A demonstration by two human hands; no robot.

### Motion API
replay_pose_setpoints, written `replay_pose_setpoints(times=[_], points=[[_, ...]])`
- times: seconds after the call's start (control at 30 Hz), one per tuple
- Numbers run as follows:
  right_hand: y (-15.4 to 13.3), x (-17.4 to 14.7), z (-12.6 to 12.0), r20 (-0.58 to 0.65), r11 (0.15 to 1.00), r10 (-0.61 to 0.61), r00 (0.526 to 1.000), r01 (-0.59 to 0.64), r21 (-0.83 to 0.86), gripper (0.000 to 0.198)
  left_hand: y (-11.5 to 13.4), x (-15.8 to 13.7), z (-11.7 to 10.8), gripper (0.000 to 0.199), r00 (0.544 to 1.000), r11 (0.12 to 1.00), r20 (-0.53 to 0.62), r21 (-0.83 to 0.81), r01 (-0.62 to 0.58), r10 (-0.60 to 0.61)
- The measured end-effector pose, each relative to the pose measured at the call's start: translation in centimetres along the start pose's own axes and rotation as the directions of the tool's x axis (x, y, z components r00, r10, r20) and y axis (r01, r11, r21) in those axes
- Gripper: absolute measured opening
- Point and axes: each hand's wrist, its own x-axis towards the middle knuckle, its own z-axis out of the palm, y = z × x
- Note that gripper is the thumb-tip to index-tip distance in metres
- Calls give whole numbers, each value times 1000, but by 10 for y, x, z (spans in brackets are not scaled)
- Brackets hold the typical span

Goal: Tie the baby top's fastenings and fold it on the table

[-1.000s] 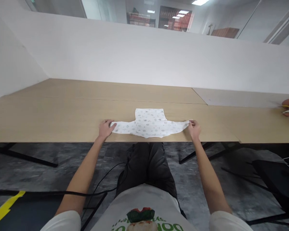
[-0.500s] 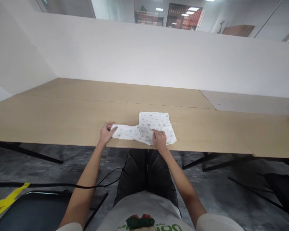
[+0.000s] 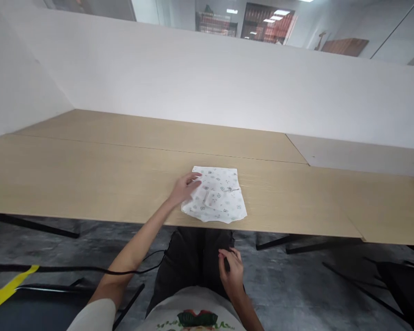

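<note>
A small white printed garment lies flat near the front edge of the table, with a strip of it folded over onto its body. Its exact kind is hard to make out. At the garment's left edge is my left hand, slightly blurred, fingers apart and reaching over the fabric; I cannot tell whether they touch it. My right hand is away from the garment, in front of the table edge and over my lap. Its thumb and fingers are curled together with nothing visible in them.
The long wooden table runs across the view, with a white partition behind it. A black cable with a yellow tag crosses at lower left, above a dark chair. Another dark chair stands at right.
The strip that stretched left is now folded over the garment's body. My left hand has moved right to the garment's edge. My right hand has left the fabric and drawn back over my lap.
</note>
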Motion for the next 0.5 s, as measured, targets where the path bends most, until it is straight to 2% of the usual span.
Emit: replay_pose_setpoints(times=[0.03,0.13,0.23,0.33,0.43,0.5], points=[[6,-3,-3,-8,1000,3,1000,-3,-17,19,4,2,18,38,995,999,95,31,-14,11],[22,4,-13,-48,997,4,999,-8,-72,18,6,-3,66,35,939,989,342,133,-71,21],[32,22,-22,-107,994,21,994,-32,-106,17,3,-18,84,42,879,950,472,236,-203,70],[38,42,-29,-168,994,25,985,-43,-104,16,-1,-34,68,40,858,899,468,253,-358,210],[47,61,-35,-206,994,-4,979,-18,-103,18,-11,-48,32,27,846,836,406,276,-474,345],[57,74,-39,-164,994,-47,985,30,-105,20,-21,-58,7,23,847,798,366,328,-506,386]])
